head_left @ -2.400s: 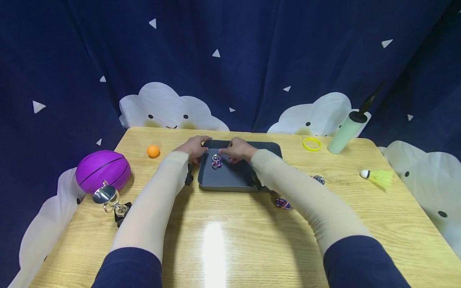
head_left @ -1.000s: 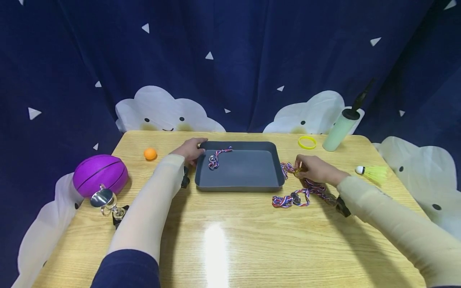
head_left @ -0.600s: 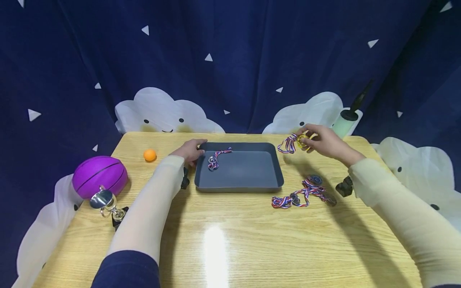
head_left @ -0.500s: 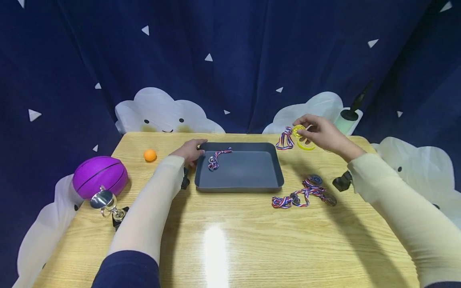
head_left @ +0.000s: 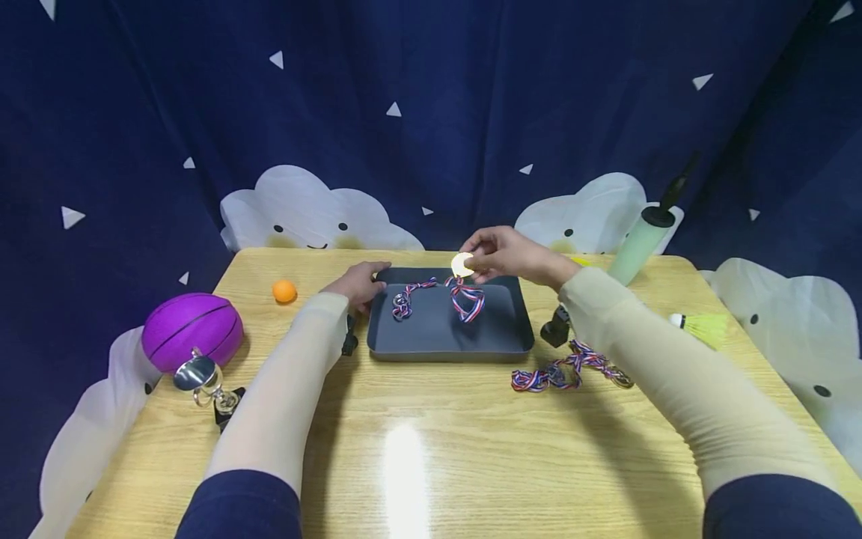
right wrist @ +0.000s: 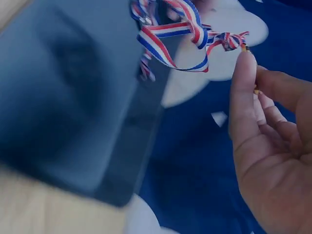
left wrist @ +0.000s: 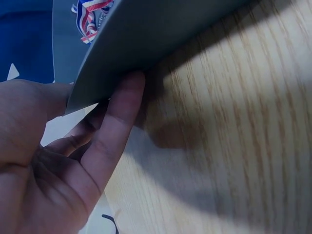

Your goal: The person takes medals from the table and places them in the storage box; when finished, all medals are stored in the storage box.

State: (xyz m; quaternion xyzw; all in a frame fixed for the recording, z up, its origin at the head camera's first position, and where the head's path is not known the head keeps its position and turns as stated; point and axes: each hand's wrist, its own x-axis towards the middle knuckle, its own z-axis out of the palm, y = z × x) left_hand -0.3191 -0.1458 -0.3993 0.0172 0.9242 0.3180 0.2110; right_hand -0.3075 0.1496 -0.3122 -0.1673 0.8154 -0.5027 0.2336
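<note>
Gold round medal (head_left: 462, 264) on striped ribbon: pinched by right hand (head_left: 508, 255), now carried over grey rectangular tray (head_left: 512, 338); left hand (head_left: 355, 282) gripping tray corner; 1 medal already inside.

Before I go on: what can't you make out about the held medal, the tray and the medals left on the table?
- Gold medal in the right hand: face too small in head view; fingers hide it in right wrist view.
- Dark grey tray: right wrist view blurred; left wrist view shows only its edge, gripped by the left hand.
- Ribboned medals on the wooden table: count unclear, the right sleeve overlaps them.
</note>
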